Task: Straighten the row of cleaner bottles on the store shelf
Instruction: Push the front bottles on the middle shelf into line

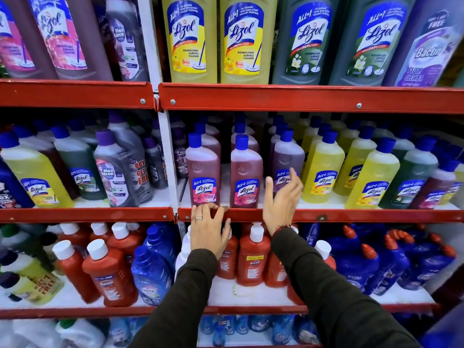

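Store shelving, red rails; pink cleaner bottles [203, 172] stand at the middle shelf's front edge. My left hand [208, 229] lies flat on the shelf rail [351, 216], holding nothing. My right hand [281, 197] is spread, empty, near the purple bottle [288, 162]. Mid-straightening, I'd say; next: square that one.

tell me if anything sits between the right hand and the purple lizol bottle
Nothing visible does. The right hand is open in front of the purple Lizol bottle, overlapping its label; whether it touches is unclear.
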Tool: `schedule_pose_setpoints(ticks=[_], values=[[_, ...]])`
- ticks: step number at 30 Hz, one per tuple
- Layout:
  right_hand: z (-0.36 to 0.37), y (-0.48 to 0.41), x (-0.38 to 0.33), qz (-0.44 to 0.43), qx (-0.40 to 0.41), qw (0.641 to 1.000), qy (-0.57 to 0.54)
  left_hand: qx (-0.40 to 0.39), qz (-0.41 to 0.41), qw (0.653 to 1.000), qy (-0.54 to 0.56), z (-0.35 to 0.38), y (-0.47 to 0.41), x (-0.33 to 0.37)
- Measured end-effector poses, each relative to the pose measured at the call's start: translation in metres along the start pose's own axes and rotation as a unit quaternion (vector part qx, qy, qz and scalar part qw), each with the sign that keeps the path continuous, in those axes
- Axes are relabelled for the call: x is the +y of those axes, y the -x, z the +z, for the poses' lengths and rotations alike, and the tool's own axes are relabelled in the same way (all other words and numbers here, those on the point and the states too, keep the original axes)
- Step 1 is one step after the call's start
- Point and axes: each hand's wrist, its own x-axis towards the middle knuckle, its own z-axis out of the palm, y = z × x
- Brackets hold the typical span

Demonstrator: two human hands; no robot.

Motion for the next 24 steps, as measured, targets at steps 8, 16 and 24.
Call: schedule_pose_setpoints(ticks=[8, 16, 24], values=[[0.003, -0.052, 0.025, 0.145, -0.095, 0.984, 0.045, -0.027, -0.01, 0.999, -0.013, 0.003, 0.008, -0.003], [-0.003, -0.053, 0.038, 0.117, -0.136, 0.983, 0.039, -0.034, -0.027, 0.999, -0.02, -0.002, 0.006, 0.004], [-0.025, -0.035, 0.043, 0.052, -0.153, 0.983, 0.082, -0.027, -0.02, 0.999, -0.03, 0.001, 0.008, 0.004]])
